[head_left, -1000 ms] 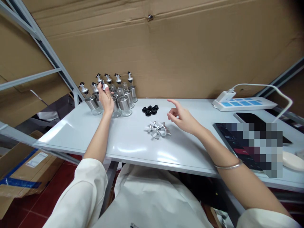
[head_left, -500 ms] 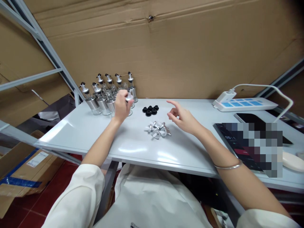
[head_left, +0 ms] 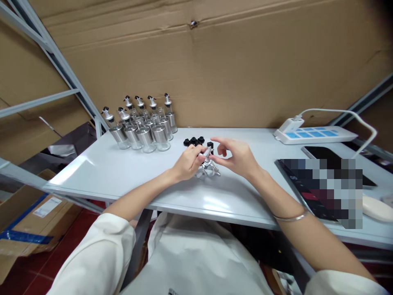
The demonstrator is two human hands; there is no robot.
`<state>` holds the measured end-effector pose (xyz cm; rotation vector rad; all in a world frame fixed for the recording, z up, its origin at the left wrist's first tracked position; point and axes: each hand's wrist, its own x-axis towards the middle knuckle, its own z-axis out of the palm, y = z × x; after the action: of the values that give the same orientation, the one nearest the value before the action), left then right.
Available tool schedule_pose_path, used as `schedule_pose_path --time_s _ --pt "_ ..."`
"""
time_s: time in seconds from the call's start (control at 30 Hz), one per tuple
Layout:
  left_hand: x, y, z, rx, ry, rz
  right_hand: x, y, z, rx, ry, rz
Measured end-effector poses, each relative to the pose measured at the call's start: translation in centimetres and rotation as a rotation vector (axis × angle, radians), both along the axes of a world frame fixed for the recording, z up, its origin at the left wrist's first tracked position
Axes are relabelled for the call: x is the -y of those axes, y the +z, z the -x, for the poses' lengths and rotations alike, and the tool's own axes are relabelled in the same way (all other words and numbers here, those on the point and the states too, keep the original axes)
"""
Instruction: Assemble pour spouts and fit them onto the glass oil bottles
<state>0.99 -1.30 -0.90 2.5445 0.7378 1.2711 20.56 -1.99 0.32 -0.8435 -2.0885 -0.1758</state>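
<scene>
My left hand (head_left: 189,162) is closed around a silver pour spout (head_left: 208,151) with a black tip, held over the middle of the table. Just to its right, my right hand (head_left: 235,155) has its thumb and forefinger apart around the black tip; whether the thumb touches the spout I cannot tell. Beneath both hands lies a pile of silver and clear spout parts (head_left: 211,170), partly covered. Several black stopper pieces (head_left: 194,141) sit behind my left hand, some hidden by it.
Several glass bottles with steel sleeves (head_left: 145,138) stand at the back left, some with spouts fitted, others with bare necks. At right are a white power strip (head_left: 319,134) with a cable, a dark phone (head_left: 317,153) and a larger dark-screened device (head_left: 294,180). Cardboard (head_left: 233,69) walls the back.
My left hand has come from beside the bottles to the middle, carrying the spout. My right hand has shifted slightly toward it, its thumb and forefinger now beside the spout's black tip.
</scene>
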Motion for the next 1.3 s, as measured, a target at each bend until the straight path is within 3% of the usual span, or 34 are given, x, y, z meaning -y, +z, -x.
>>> schedule_pose_path --time_s 0.1,0.23,0.3,0.7,1.07,1.3 --pt "0.3 -0.2 -0.2 0.064 -0.026 0.18 0.0 -0.1 0.0 0.032 -0.011 -0.07" --pt "0.2 -0.3 -0.3 0.154 -0.174 0.461 0.0 0.0 0.1 0.084 -0.014 -0.088" --pt "0.1 -0.2 -0.3 0.148 -0.218 0.528 -0.1 0.1 0.1 0.115 -0.011 -0.103" --pt "0.5 0.8 -0.1 0.032 -0.047 0.314 -0.1 0.0 0.3 0.17 0.003 -0.226" --pt "-0.2 1.1 0.0 -0.142 -0.019 0.278 0.3 -0.5 1.0 0.143 0.079 -0.107" --pt "-0.2 1.6 0.2 -0.191 -0.079 0.416 0.9 -0.5 1.8 0.137 0.075 0.044"
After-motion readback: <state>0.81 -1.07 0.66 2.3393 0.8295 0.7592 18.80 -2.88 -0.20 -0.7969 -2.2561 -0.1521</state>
